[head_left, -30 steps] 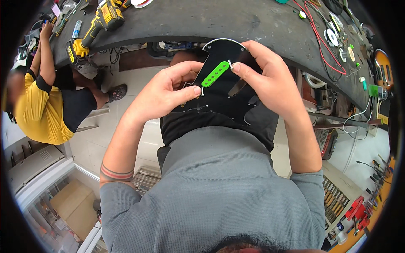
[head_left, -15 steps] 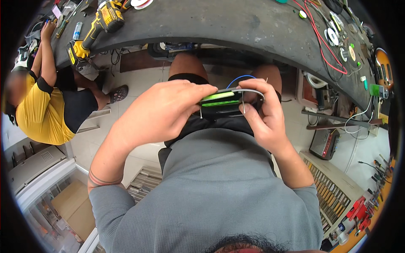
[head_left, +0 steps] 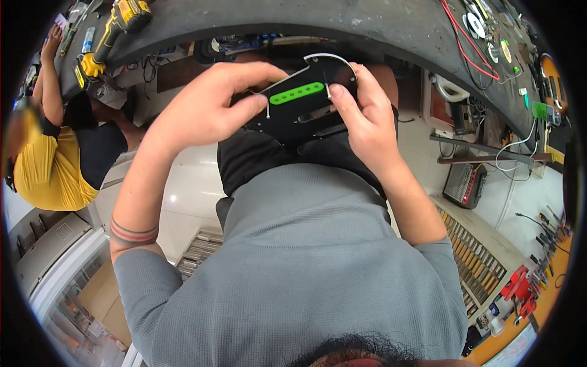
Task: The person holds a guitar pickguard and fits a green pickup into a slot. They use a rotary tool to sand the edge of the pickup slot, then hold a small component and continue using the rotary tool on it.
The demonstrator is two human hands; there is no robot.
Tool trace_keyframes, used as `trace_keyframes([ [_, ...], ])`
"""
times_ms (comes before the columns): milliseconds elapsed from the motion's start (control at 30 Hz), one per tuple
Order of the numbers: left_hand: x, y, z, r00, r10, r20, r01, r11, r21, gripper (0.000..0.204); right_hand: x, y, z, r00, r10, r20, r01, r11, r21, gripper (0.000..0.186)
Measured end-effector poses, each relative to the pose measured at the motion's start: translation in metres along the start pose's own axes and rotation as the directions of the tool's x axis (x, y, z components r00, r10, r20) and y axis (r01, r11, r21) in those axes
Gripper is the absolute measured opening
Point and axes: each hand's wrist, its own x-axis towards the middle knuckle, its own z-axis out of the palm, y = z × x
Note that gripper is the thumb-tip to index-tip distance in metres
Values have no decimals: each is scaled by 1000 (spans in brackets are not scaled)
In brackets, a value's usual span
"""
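A black guitar pickguard with a pale rim lies tilted above my lap, face up, with a bright green pickup set in it and a small metal screw standing at either end of the pickup. My left hand grips the pickguard's left side, thumb by the left screw and fingers along the upper edge. My right hand holds the right side, thumb at the right screw and fingers curled behind the plate. The underside of the plate is hidden.
A dark workbench carries a yellow drill, red cables and small spools. At the left, a person in yellow reaches onto the bench. A small amplifier and tool rack are on the right.
The pickguard was seen edge-on half a second ago and now shows its face again, with the pickup more level than a second ago. Both hands have moved up and slightly left, still holding it.
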Motion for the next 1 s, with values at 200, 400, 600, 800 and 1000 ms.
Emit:
trace_keyframes([
  [200, 14, 6, 5, 990, -139, 10, 137, 982, 129, 32, 4, 3, -1, 999, 49, -6, -48, 992, 116, 22],
  [400, 18, 0, 9, 990, -140, -12, 140, 982, 129, 29, 9, 13, -5, 998, 63, 9, -63, 989, 134, 25],
  [600, 21, -9, 9, 989, -150, 1, 148, 980, 135, 28, 14, 21, -11, 998, 54, 32, -58, 988, 144, 27],
  [800, 24, -10, 9, 998, -59, 0, 58, 983, 173, 32, 14, 25, -10, 997, 73, 24, -75, 989, 123, 27],
  [1000, 50, 13, 18, 994, -29, -105, 57, 960, 273, 36, 13, 30, -9, 998, 63, -19, -60, 992, 115, 27],
])
